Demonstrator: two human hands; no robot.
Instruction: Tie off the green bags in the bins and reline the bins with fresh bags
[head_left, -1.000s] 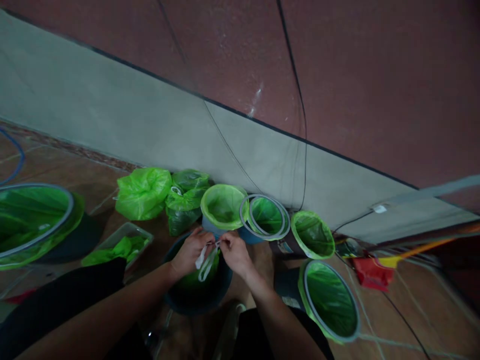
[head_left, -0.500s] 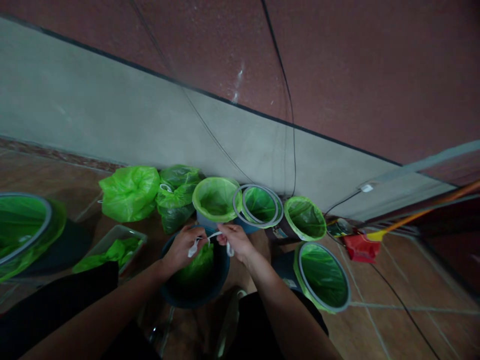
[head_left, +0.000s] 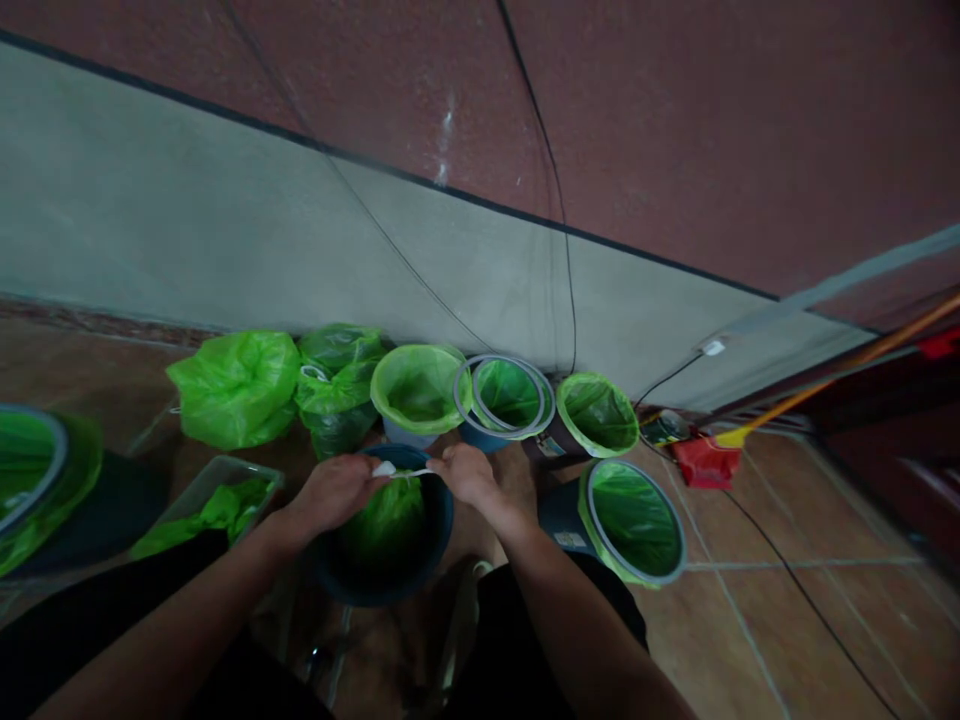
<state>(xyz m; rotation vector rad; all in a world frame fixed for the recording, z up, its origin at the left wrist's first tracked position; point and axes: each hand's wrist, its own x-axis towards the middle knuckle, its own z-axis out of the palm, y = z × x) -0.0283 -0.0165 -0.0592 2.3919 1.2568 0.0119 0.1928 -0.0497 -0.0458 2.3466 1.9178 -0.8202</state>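
We find a short white plastic strip (head_left: 405,472) pulled nearly straight just above the rim of a dark bucket (head_left: 390,592); moments ago it hung in slack loops, so the slack has now gone from it and little of it shows. Our left hand (head_left: 328,492) is closed on one end, a white tip poking out past the fingers, while our right hand (head_left: 469,476) pinches the other end between thumb and fingers. Neither hand is spread, and the two are close together over the bucket, though the exact finger grip is partly hidden. Inside the bucket, a crumpled green plastic liner (head_left: 382,530) bulges up. Just beyond the dark bucket stands a row of three containers lined in lime green: a lined pail (head_left: 416,392), a blue bucket (head_left: 504,395) with grey rings (head_left: 457,398) at its mouth, and a lined bin (head_left: 598,415). To the right of the dark bucket lies a tipped bin (head_left: 634,520), and to its left sits a clear plastic tray (head_left: 206,510) holding green plastic. Farther back and left of the dark bucket, two filled green plastic bags (head_left: 234,390) slump against a grey wall (head_left: 225,250).
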